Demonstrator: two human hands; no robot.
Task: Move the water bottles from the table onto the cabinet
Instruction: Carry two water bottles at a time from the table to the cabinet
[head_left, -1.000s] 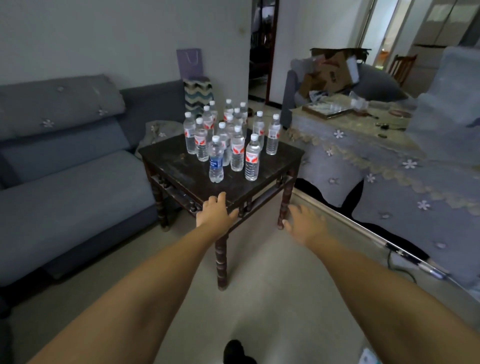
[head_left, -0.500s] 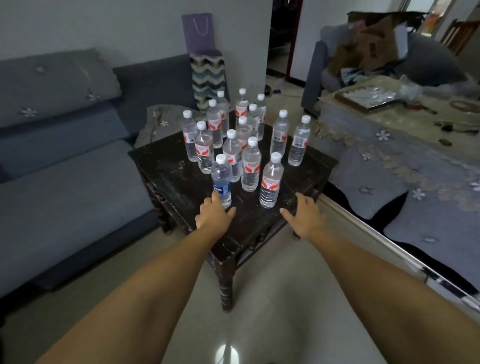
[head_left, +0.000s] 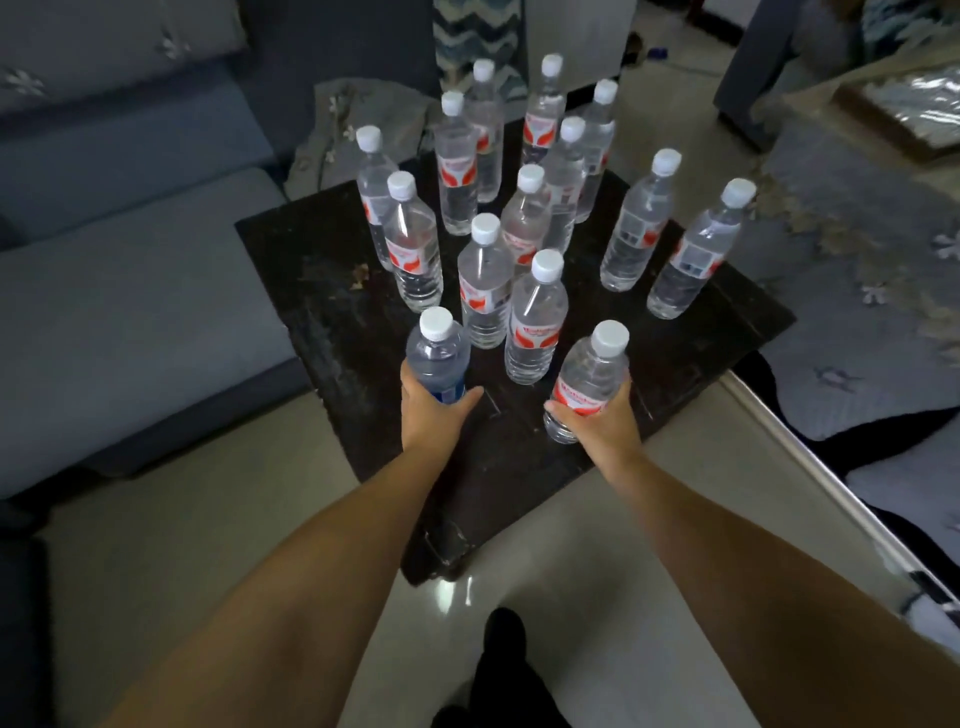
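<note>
A dark wooden table (head_left: 332, 291) carries several clear water bottles with white caps, most with red and white labels. My left hand (head_left: 434, 413) is wrapped around the blue-labelled bottle (head_left: 436, 358) at the table's near left. The red-labelled bottle (head_left: 589, 376) at the near right is gripped low down by my right hand (head_left: 597, 421). Both bottles stand upright at the front of the group. Another red-labelled bottle (head_left: 535, 317) stands between and just behind them. No cabinet is in view.
A grey-blue sofa (head_left: 130, 291) runs along the left. To the right is a low surface draped in a flowered grey cloth (head_left: 862, 244). A patterned cushion (head_left: 462, 36) stands behind the table. Pale tiled floor (head_left: 218, 519) lies below, with my dark shoe (head_left: 501, 654) on it.
I have stepped closer and the view has tilted down over the table. Both hands went from open near the table's front edge to closed around the two nearest bottles.
</note>
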